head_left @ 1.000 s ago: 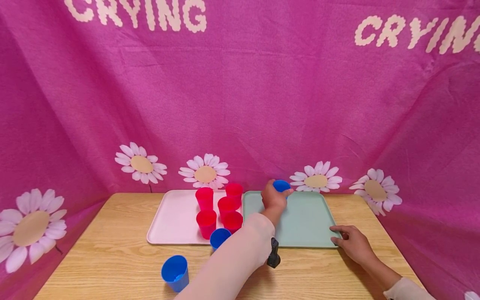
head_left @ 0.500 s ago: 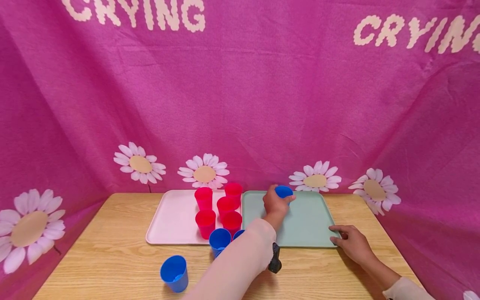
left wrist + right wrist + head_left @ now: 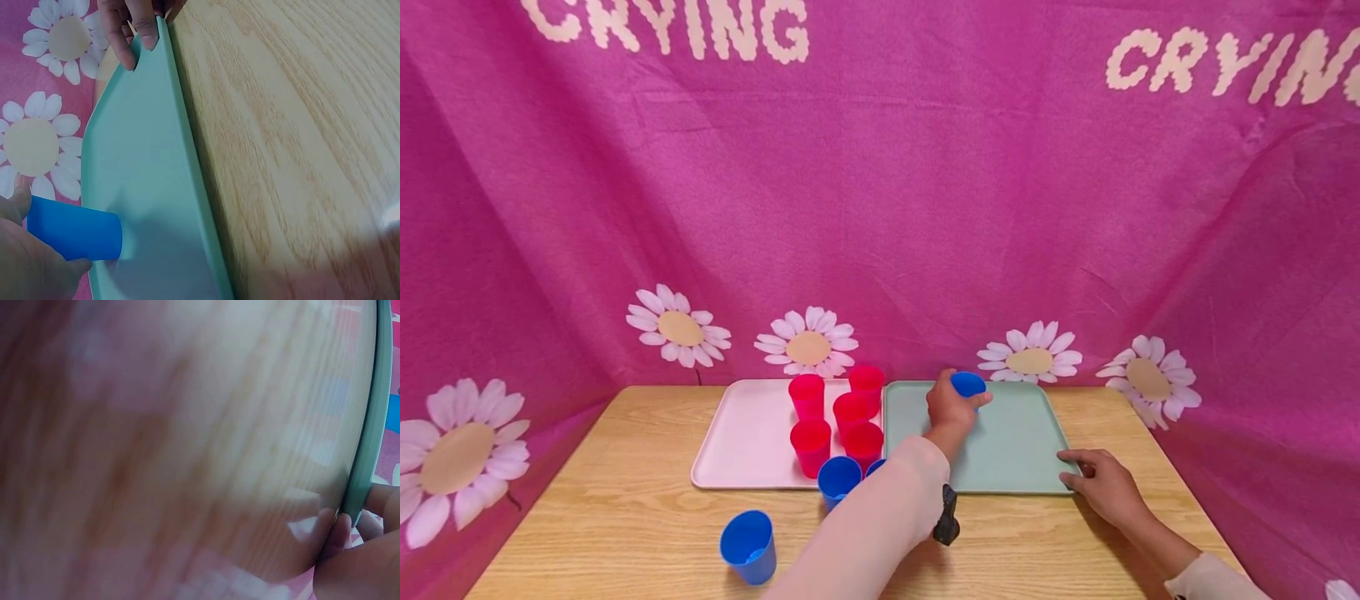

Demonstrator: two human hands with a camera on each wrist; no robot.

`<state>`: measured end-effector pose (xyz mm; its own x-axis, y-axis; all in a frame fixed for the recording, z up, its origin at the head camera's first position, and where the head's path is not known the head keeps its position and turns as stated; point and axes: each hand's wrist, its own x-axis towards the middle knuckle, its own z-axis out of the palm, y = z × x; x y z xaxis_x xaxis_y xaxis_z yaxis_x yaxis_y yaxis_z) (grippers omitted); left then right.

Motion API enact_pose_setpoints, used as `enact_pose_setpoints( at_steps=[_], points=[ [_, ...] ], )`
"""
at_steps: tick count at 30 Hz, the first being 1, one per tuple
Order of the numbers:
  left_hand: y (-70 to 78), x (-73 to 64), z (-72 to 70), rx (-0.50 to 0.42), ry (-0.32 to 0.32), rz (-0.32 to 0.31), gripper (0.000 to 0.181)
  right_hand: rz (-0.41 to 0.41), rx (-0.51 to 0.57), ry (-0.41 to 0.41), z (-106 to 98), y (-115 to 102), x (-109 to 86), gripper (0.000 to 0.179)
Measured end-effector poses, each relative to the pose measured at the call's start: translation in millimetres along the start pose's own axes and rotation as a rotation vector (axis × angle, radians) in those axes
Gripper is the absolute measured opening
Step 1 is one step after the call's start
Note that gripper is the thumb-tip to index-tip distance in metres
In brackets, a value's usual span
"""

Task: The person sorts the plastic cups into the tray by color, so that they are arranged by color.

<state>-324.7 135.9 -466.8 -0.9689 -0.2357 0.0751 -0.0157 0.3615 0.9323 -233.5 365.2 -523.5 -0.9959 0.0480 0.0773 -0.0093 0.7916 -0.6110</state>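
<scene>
My left hand (image 3: 951,402) grips a blue cup (image 3: 967,384) at the back left of the green tray (image 3: 1015,450). In the left wrist view, thumb and fingers wrap the cup (image 3: 78,228), whose base appears to touch the tray. At the tray's front right corner, my right hand (image 3: 1105,483) holds the rim, with fingertips on both sides of it in the right wrist view. Left of it, a pink tray (image 3: 745,442) bears several red cups (image 3: 811,446). Blue cups (image 3: 839,479) stand in front of it, one partly hidden by my left sleeve.
Another blue cup (image 3: 749,546) stands alone on the wooden table (image 3: 625,508), near the front left. My left forearm crosses over the table between the cups and the green tray. A magenta curtain (image 3: 880,208) with daisies hangs behind the table.
My left hand has lowered the blue cup slightly and shifted it a little to the right. More of the blue cups beside the sleeve shows. The right hand has stayed at the tray corner.
</scene>
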Motion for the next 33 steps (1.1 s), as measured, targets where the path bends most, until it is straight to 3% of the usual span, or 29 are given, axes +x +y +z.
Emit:
enact_pose_setpoints(
  at_steps=[13,21,33],
  points=[
    [13.2,5.7,-17.4,-0.029,-0.106,-0.052,0.074,-0.013,-0.002,0.009,1.2,1.8,-0.2,0.034],
    [29.4,4.9,-32.6,-0.032,-0.119,-0.013,0.073,-0.03,-0.005,0.02,2.7,4.0,-0.3,0.032],
    [35.8,9.4,-58.8,-0.097,-0.181,-0.039,0.073,-0.021,-0.004,0.008,-0.8,-1.0,-2.4,0.034]
  ],
)
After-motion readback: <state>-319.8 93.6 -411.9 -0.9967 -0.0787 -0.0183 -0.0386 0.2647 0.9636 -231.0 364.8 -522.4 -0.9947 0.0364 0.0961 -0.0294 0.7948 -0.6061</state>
